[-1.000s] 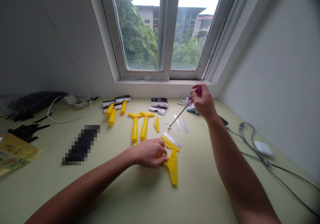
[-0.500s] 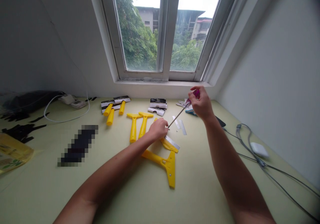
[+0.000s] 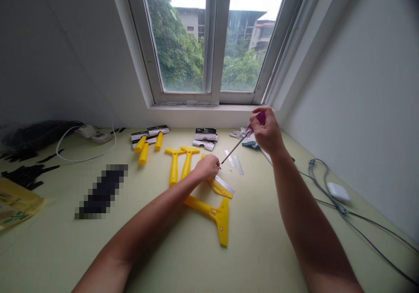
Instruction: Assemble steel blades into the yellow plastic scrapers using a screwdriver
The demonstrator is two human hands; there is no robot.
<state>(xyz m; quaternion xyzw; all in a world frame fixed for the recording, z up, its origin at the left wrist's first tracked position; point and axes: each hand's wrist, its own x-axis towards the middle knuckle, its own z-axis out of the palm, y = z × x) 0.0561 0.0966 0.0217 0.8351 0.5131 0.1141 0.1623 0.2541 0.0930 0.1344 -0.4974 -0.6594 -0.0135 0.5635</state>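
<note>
My right hand [image 3: 269, 131] is closed round the purple handle of a screwdriver [image 3: 237, 145], whose long shaft slants down to the left. The tip ends beside the fingers of my left hand [image 3: 208, 167], which are pinched together. A small dark bit shows at those fingertips, too small to name. Under and beside my left hand lies a yellow scraper [image 3: 218, 189] with a metal blade along its head. Nearer to me is another yellow scraper [image 3: 222, 219], partly behind my left forearm. Two loose blades [image 3: 239, 165] and a small nut-like piece [image 3: 231, 169] lie right of the tip.
Two yellow scrapers [image 3: 174, 166] lie left of my left hand. Behind them are yellow handles [image 3: 143, 153] with black-and-white packaging, and more packaging [image 3: 205, 137] near the window. Grey cables [image 3: 327, 188] and a white case [image 3: 339, 192] are at right, a yellow bag [image 3: 19, 203] at left.
My right hand has shifted slightly right and up with the screwdriver, and its tip has drawn back a little from my left fingertips. My left hand stays nearly in place.
</note>
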